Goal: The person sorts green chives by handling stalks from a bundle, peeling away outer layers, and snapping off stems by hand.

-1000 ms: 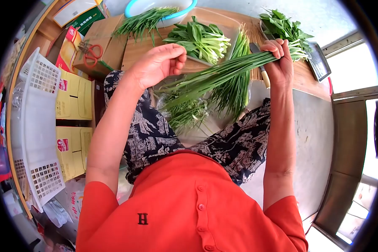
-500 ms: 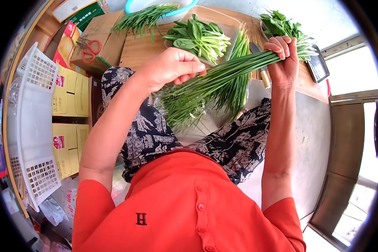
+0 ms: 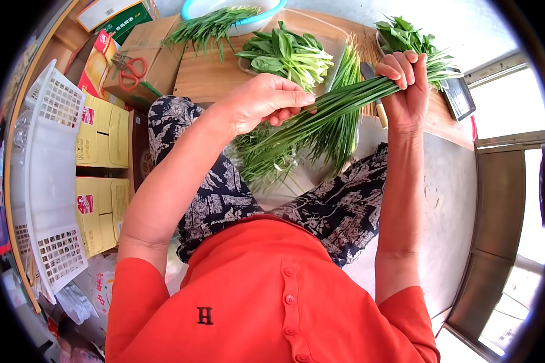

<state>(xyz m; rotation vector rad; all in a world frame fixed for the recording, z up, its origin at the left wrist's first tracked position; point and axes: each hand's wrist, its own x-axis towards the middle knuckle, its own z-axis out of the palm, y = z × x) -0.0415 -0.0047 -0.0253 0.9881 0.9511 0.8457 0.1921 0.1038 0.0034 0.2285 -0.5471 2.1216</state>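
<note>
My right hand is closed around a bunch of chives near its pale stem ends, with the green leaves slanting down to the left. My left hand is pinched, thumb against forefinger, at the upper edge of the bunch; whatever lies between its fingertips is too small to make out. Below, more chives hang over the table's near edge, and loose green trimmings lie above my knees. Just left of my right hand is a knife with a pale handle.
Leafy greens fill a clear tray on the wooden table. Chives lean on a blue-rimmed basin. More greens and a dark tray sit right. Scissors, cartons and a white rack stand left.
My left hand has moved right and slightly down, still pinched, closer to the middle of the bunch. My right hand keeps its hold nearly in place.
</note>
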